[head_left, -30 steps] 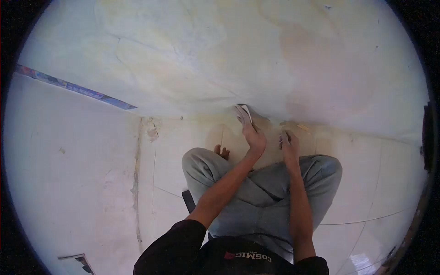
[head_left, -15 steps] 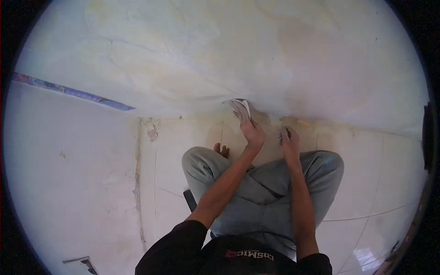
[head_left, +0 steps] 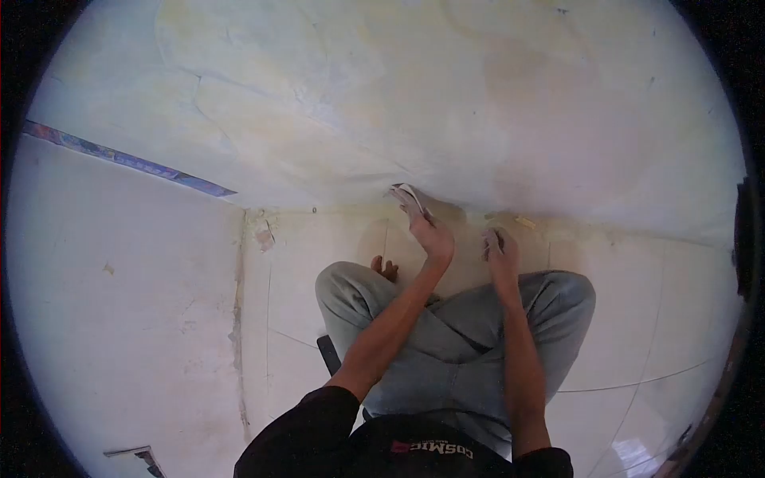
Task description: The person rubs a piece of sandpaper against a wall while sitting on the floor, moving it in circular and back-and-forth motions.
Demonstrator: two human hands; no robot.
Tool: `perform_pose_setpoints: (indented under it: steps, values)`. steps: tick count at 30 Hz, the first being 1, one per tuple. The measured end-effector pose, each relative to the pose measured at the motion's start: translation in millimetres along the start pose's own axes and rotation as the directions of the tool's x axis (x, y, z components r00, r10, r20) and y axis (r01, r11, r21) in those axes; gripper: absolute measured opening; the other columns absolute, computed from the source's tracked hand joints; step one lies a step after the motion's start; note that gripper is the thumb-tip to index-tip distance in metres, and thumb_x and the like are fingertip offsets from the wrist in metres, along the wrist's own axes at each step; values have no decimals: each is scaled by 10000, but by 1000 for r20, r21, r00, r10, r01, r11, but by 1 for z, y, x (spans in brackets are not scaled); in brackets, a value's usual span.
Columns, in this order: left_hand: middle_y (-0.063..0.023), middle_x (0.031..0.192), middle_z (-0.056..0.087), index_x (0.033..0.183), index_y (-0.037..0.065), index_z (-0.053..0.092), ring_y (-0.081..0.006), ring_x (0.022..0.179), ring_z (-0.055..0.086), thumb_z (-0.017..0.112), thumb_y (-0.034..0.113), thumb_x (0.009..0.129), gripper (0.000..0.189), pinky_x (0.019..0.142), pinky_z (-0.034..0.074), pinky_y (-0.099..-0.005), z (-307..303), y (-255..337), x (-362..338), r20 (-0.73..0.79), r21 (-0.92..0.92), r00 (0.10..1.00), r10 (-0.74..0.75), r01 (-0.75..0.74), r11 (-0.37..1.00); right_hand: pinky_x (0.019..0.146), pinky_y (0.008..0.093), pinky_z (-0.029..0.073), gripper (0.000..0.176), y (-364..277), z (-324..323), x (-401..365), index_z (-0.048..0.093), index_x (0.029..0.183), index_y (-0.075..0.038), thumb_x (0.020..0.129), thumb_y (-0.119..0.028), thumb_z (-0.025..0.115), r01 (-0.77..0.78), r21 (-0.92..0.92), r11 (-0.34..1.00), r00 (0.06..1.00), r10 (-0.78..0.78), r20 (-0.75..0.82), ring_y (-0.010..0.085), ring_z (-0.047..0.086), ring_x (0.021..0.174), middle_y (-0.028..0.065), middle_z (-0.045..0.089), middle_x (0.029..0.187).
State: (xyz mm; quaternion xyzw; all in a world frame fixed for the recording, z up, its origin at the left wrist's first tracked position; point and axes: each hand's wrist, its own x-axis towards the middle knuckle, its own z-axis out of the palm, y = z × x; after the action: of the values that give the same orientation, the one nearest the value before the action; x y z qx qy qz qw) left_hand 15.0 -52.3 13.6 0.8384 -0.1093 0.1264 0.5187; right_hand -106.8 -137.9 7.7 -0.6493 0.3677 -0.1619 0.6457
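The left hand (head_left: 428,229) is at the foot of the wall (head_left: 558,119), extended forward from the seated person. Its fingers lie close together and are laid along a pale sheet (head_left: 412,195), which appears held between them and the wall surface. The sheet sits at the far end of the hand, on its wall-facing side. Its visible long edge slants from far left to near right, roughly in line with the fingers. The left hand is plainly the nearer of the two.

The right hand (head_left: 500,247) is apart from the sheet, to the right and slightly closer to the body, low over the floor (head_left: 613,279) between the knees and the wall. Its fingers are curled inward; whether they close on anything cannot be told. A small yellowish piece (head_left: 525,222) lies just beyond it, near the wall's foot.

Further observations: a bare foot (head_left: 386,268) shows beside the left knee, and a patterned blue strip (head_left: 135,163) runs along the left-hand end of the wall.

Limits of inspection: the fingers cover most of the sheet, so its full outline and working face are not visible. The left thumb's grip is indistinct. A dark object (head_left: 327,354) is partly hidden beneath the left leg and is not identifiable.
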Motion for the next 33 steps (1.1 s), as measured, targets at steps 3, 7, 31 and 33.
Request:
perform_pose_setpoints:
  steps: [3, 7, 31, 33]
  values:
    - [-293, 1551, 194, 1510, -64, 153, -456, 1428, 194, 403, -158, 781, 776, 1192, 136, -443, -7, 8, 1, -24, -39, 950, 312, -312, 949, 599, 319, 445, 274, 11, 2, -2, 633, 941, 28, 986, -216, 519, 5, -4, 1000, 1000, -5, -15, 141, 546, 629, 72, 602, 723]
    - [-295, 1541, 225, 1517, -57, 131, -446, 1423, 232, 388, -164, 764, 803, 1192, 144, -434, -5, 11, 9, -89, -81, 989, 122, -130, 988, 601, 326, 446, 278, 8, 0, 2, 628, 948, 40, 978, -216, 524, -6, 59, 998, 1000, 7, -16, 142, 539, 622, 74, 593, 719]
    - [-286, 1532, 265, 1514, -44, 165, -408, 1421, 278, 382, -147, 862, 694, 1161, 224, -408, -9, 20, 13, -114, -50, 992, 53, -59, 997, 532, 269, 423, 223, 4, 1, 0, 632, 926, 19, 987, -162, 518, 51, 31, 998, 999, -51, -9, 92, 502, 581, 31, 541, 723]
    - [-293, 1524, 279, 1494, -89, 178, -414, 1421, 271, 381, -158, 821, 706, 1179, 182, -423, -10, 18, 15, -139, -19, 990, 35, -38, 999, 531, 267, 424, 220, 1, 2, 1, 634, 930, 17, 987, -161, 517, 64, 13, 998, 998, -64, 0, 92, 502, 582, 30, 541, 728]
